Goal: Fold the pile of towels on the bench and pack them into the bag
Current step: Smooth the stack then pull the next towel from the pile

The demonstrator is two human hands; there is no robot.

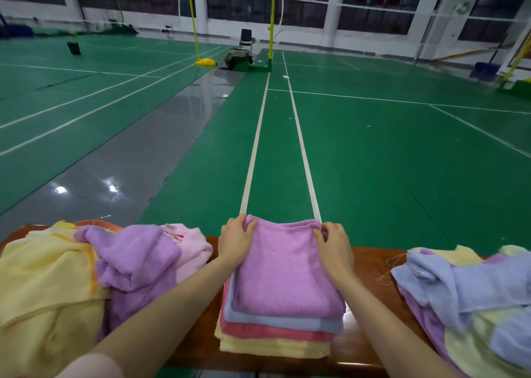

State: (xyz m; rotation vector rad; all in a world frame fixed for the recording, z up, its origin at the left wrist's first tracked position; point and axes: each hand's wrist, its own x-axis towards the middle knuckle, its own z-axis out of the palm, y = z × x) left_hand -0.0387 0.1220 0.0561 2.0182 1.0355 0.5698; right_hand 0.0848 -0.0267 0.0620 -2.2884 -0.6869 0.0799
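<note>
At the middle of the long brown wooden bench, a person's two bare forearms reach forward over a stack of folded terry towels; the left hand has its fingers curled round the far left corner of the topmost mauve-pink folded towel, and the right hand pinches the far right corner of the same towel, fingers bent over its edge; neither hand is spread flat. The mauve-pink folded towel lies on top of the stack, its far edge reaching past the bench's far side; beneath it, in order downward, show the near edges of a pale blue folded towel, a rose-red folded towel and a pale yellow folded towel, which rests on the bench. To the person's left, just beside the left forearm, sits a loose heap of unfolded towels: a large crumpled yellow towel nearest the bench end, a lilac towel draped over it, and a light pink towel at the far side. To the person's right, apart from the stack, lies a second rumpled heap; a powder-blue towel is on top, with lilac cloth and lemon cloth under it; loose threads trail onto the bare wood between heap and stack. Beyond the bench stretches a green sports-court floor with white lines; a glossy grey strip runs along its left; a yellow net post and a black chair stand far off.
</note>
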